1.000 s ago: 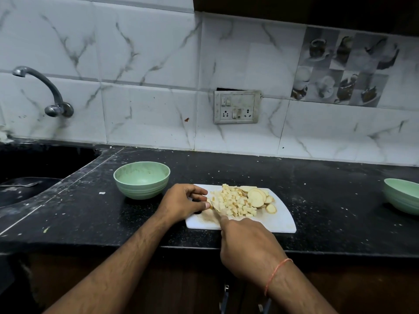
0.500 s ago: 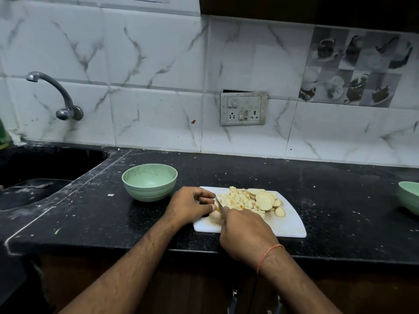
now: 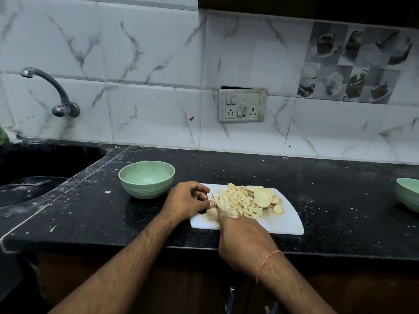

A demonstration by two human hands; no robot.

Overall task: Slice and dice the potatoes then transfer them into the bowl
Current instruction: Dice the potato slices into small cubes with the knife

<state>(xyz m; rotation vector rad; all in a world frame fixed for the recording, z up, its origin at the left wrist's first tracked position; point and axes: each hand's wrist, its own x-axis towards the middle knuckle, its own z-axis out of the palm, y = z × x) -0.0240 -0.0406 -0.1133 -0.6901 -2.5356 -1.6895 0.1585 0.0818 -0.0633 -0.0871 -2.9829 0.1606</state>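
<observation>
On the black counter (image 3: pixel 317 200) lies a white cutting board (image 3: pixel 285 223), with a pale green bowl (image 3: pixel 146 179) standing just left of it and a second green bowl (image 3: pixel 408 193) at the right edge. Diced potato (image 3: pixel 238 203) is heaped mid-board, sliced rounds (image 3: pixel 264 198) touching its right side. Right hand (image 3: pixel 244 243) — fingers curled round a knife (image 3: pixel 215 201) whose blade meets the heap's left edge. Left hand (image 3: pixel 188 200) — fingers curled, thumb tip beside the blade; whether it holds potato cannot be told.
</observation>
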